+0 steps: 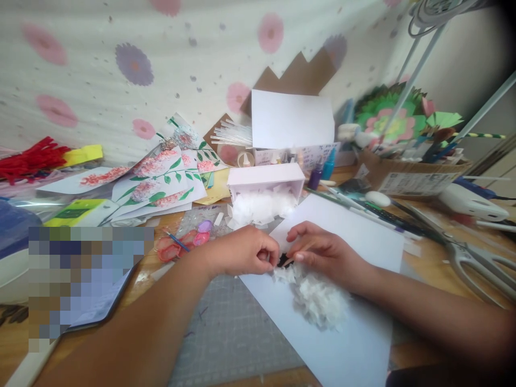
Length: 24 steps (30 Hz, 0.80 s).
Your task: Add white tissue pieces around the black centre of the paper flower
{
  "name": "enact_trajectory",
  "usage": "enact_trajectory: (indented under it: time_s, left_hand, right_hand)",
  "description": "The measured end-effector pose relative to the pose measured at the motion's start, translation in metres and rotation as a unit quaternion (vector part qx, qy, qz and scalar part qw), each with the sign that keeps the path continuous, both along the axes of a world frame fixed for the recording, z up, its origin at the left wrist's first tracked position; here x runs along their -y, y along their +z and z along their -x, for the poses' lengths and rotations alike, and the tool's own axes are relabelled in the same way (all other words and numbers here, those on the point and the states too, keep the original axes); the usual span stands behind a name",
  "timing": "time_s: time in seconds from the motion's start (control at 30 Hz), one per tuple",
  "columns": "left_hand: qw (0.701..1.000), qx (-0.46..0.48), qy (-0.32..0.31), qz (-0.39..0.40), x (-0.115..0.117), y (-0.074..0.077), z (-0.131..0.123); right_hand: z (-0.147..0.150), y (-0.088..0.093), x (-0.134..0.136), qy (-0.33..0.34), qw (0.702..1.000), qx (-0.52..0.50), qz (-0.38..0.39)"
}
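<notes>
My left hand (250,250) is curled with its thumb and fingertips pinched together at the left end of a row of white paper pieces. What it pinches is hidden. Close beside it, my right hand (326,255) grips a thin tan stick (288,262), whose end points at a small dark patch between the hands. Below the right hand, a cluster of white paper petals (320,301) lies on a white sheet of paper (363,333). An open pink-white box (266,176) on its side behind the hands has white paper scraps (262,207) spilling from its front.
A grey cutting mat (237,333) lies under the sheet. Red-handled scissors (173,246) are at left, large grey scissors (475,263) at right. A tablet-like device (100,301) stands left, near painted flower cards (161,180). Glue bottles (328,164) and a cardboard box (415,174) stand behind.
</notes>
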State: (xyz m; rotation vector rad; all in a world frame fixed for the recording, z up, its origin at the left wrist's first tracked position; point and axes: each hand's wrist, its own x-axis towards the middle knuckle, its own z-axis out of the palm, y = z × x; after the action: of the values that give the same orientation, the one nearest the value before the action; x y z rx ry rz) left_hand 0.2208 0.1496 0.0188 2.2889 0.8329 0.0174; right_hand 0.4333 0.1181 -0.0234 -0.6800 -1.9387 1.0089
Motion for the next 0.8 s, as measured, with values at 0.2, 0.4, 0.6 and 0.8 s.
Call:
enact_trajectory:
  time_s: [0.2, 0.4, 0.6, 0.8]
  left_hand:
    - [0.996, 0.0, 0.078, -0.03, -0.012, -0.001, 0.009]
    - [0.939, 0.01, 0.213, -0.272, -0.02, -0.007, 0.011]
    - [0.915, -0.043, 0.189, -0.353, -0.023, -0.017, 0.007]
    - [0.958, 0.056, 0.18, -0.216, -0.017, 0.007, 0.01]
  right_hand:
    - [0.001, -0.001, 0.0, 0.021, 0.999, 0.026, -0.014]
    - [0.001, 0.002, 0.001, 0.025, 0.999, 0.019, -0.01]
    - [0.001, 0.004, 0.0, 0.026, 0.999, -0.019, 0.015]
    - [0.001, 0.004, 0.001, 0.01, 0.999, -0.022, 0.032]
